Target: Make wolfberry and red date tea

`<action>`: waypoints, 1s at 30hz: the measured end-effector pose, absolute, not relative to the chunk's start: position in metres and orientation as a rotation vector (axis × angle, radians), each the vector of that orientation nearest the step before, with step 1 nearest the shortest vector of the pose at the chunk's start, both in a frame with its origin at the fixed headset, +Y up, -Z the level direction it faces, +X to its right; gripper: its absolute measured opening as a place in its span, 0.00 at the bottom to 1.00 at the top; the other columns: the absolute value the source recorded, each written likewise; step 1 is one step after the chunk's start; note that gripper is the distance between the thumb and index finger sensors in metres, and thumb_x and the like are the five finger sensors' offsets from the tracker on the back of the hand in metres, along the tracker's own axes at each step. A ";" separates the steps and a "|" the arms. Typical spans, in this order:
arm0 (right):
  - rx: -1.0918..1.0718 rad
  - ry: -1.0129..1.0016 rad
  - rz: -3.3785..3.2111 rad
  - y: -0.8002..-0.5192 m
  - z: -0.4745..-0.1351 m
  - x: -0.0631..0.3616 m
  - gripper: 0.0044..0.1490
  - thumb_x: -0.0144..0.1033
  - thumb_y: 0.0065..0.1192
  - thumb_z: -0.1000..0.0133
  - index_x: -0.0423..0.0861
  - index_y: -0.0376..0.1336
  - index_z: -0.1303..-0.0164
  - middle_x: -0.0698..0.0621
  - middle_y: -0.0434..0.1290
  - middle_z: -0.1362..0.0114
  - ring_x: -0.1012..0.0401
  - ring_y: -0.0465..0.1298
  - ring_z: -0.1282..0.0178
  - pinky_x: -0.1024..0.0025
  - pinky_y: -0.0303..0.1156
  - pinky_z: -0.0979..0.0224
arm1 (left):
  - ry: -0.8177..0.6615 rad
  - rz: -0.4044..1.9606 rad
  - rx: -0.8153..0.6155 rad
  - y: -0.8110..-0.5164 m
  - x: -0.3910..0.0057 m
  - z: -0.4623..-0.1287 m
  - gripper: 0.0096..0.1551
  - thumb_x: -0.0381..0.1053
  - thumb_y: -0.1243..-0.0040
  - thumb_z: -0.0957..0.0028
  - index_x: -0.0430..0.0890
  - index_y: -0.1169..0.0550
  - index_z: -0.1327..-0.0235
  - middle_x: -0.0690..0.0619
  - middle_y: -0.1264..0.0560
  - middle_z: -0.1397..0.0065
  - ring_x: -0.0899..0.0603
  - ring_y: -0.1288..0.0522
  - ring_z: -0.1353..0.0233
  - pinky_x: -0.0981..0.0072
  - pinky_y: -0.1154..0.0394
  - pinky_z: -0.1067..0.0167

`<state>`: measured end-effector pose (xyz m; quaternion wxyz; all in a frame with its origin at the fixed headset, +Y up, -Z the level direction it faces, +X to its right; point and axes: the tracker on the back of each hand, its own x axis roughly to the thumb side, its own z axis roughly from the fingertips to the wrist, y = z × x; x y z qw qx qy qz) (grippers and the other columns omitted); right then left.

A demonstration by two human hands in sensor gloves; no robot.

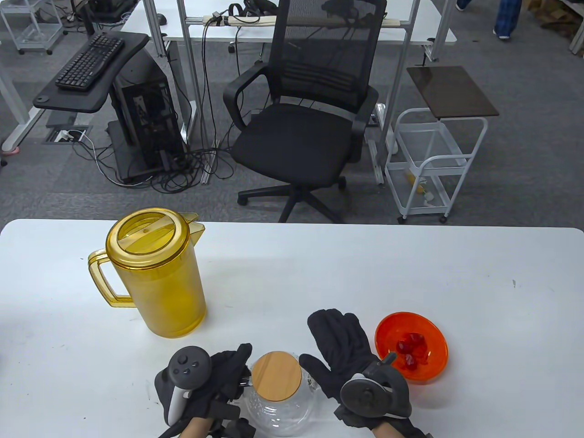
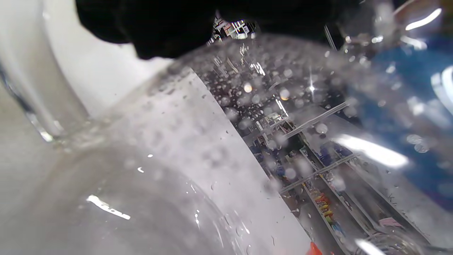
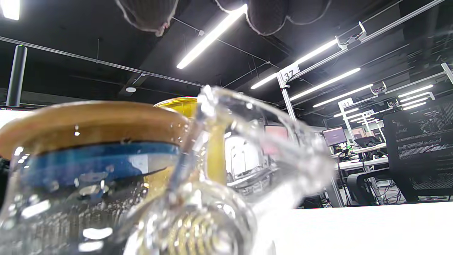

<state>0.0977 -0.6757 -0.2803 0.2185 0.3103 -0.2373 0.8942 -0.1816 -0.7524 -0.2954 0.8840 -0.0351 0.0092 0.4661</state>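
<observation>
A glass teapot (image 1: 278,406) with a round wooden lid (image 1: 276,375) stands at the table's front edge, wet with droplets inside. My left hand (image 1: 228,374) is at its left side, fingers curled around the teapot's handle (image 2: 42,88). My right hand (image 1: 337,346) lies open and flat just right of the teapot, fingers spread, thumb close to the glass. An orange bowl (image 1: 433,335) holding a few red pieces (image 1: 412,350) sits right of that hand. In the right wrist view the lid (image 3: 88,120) and the spout (image 3: 269,141) fill the frame.
A tall yellow lidded pitcher (image 1: 155,273) stands at the left, behind the teapot, its handle pointing left. The white table (image 1: 365,273) stretches back to its far edge. An office chair (image 1: 310,114) and a white cart (image 1: 433,159) stand beyond it.
</observation>
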 end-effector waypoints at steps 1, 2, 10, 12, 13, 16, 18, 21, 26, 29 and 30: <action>0.861 -0.659 2.470 -0.676 -0.280 0.098 0.47 0.50 0.55 0.39 0.35 0.48 0.18 0.33 0.59 0.21 0.35 0.61 0.23 0.34 0.50 0.22 | 0.018 0.969 -0.075 -0.753 -0.181 -0.295 0.26 0.64 0.50 0.39 0.48 0.16 0.89 0.57 0.21 0.87 0.54 0.18 0.74 0.60 0.19 0.57; 0.862 -0.659 2.468 -0.676 -0.281 0.098 0.47 0.49 0.55 0.39 0.35 0.48 0.18 0.33 0.59 0.21 0.35 0.61 0.23 0.34 0.50 0.22 | 0.018 0.969 -0.077 -0.753 -0.181 -0.295 0.26 0.64 0.50 0.39 0.48 0.16 0.89 0.57 0.21 0.87 0.54 0.18 0.74 0.60 0.19 0.57; 0.862 -0.657 2.465 -0.676 -0.281 0.098 0.47 0.50 0.55 0.39 0.35 0.48 0.18 0.33 0.59 0.21 0.35 0.61 0.23 0.34 0.50 0.22 | 0.009 0.926 -0.092 -0.754 -0.180 -0.294 0.26 0.64 0.49 0.39 0.48 0.16 0.89 0.56 0.21 0.87 0.54 0.18 0.74 0.59 0.19 0.57; 0.863 -0.659 2.462 -0.676 -0.281 0.098 0.47 0.50 0.55 0.39 0.35 0.48 0.18 0.33 0.59 0.21 0.35 0.60 0.23 0.34 0.50 0.22 | 0.010 0.911 -0.094 -0.755 -0.181 -0.294 0.26 0.64 0.49 0.39 0.48 0.16 0.90 0.57 0.21 0.88 0.54 0.18 0.74 0.60 0.19 0.57; 0.861 -0.660 2.461 -0.676 -0.281 0.099 0.47 0.50 0.55 0.39 0.35 0.48 0.18 0.33 0.59 0.21 0.35 0.61 0.23 0.34 0.50 0.22 | 0.010 0.926 -0.098 -0.756 -0.181 -0.294 0.26 0.64 0.49 0.39 0.48 0.16 0.89 0.57 0.21 0.87 0.54 0.18 0.74 0.60 0.19 0.57; 0.858 -0.662 2.456 -0.675 -0.281 0.099 0.47 0.50 0.55 0.39 0.35 0.48 0.18 0.33 0.59 0.20 0.35 0.61 0.23 0.34 0.50 0.22 | 0.006 0.914 -0.101 -0.756 -0.181 -0.294 0.26 0.64 0.49 0.40 0.48 0.16 0.89 0.57 0.20 0.87 0.54 0.17 0.74 0.60 0.19 0.57; 0.856 -0.661 2.456 -0.676 -0.281 0.099 0.47 0.50 0.55 0.39 0.36 0.48 0.18 0.33 0.59 0.20 0.35 0.61 0.23 0.34 0.50 0.22 | 0.004 0.904 -0.102 -0.756 -0.181 -0.294 0.26 0.64 0.49 0.39 0.48 0.16 0.89 0.57 0.20 0.87 0.54 0.17 0.74 0.59 0.19 0.57; 0.855 -0.658 2.459 -0.676 -0.281 0.099 0.47 0.50 0.55 0.39 0.35 0.48 0.18 0.33 0.59 0.20 0.35 0.61 0.23 0.34 0.50 0.22 | 0.005 0.871 -0.093 -0.754 -0.180 -0.294 0.26 0.64 0.49 0.39 0.48 0.16 0.89 0.57 0.20 0.87 0.54 0.17 0.74 0.59 0.20 0.57; 0.888 -0.621 2.476 -0.676 -0.280 0.095 0.48 0.51 0.54 0.39 0.35 0.47 0.17 0.32 0.58 0.20 0.35 0.60 0.22 0.33 0.50 0.22 | 0.015 0.811 -0.080 -0.752 -0.178 -0.293 0.25 0.65 0.50 0.39 0.50 0.16 0.90 0.59 0.20 0.87 0.54 0.17 0.74 0.59 0.20 0.58; 0.898 -0.539 2.514 -0.677 -0.279 0.088 0.49 0.52 0.54 0.39 0.36 0.46 0.16 0.31 0.56 0.19 0.34 0.58 0.21 0.31 0.50 0.23 | 0.021 0.793 -0.075 -0.751 -0.178 -0.292 0.25 0.65 0.50 0.39 0.50 0.16 0.90 0.59 0.20 0.87 0.54 0.17 0.74 0.59 0.19 0.58; 0.903 -0.504 2.521 -0.678 -0.279 0.085 0.50 0.53 0.53 0.39 0.36 0.45 0.16 0.31 0.55 0.18 0.33 0.57 0.21 0.31 0.50 0.23 | 0.023 0.790 -0.074 -0.751 -0.177 -0.292 0.25 0.65 0.50 0.39 0.50 0.16 0.90 0.59 0.20 0.87 0.54 0.17 0.74 0.59 0.19 0.58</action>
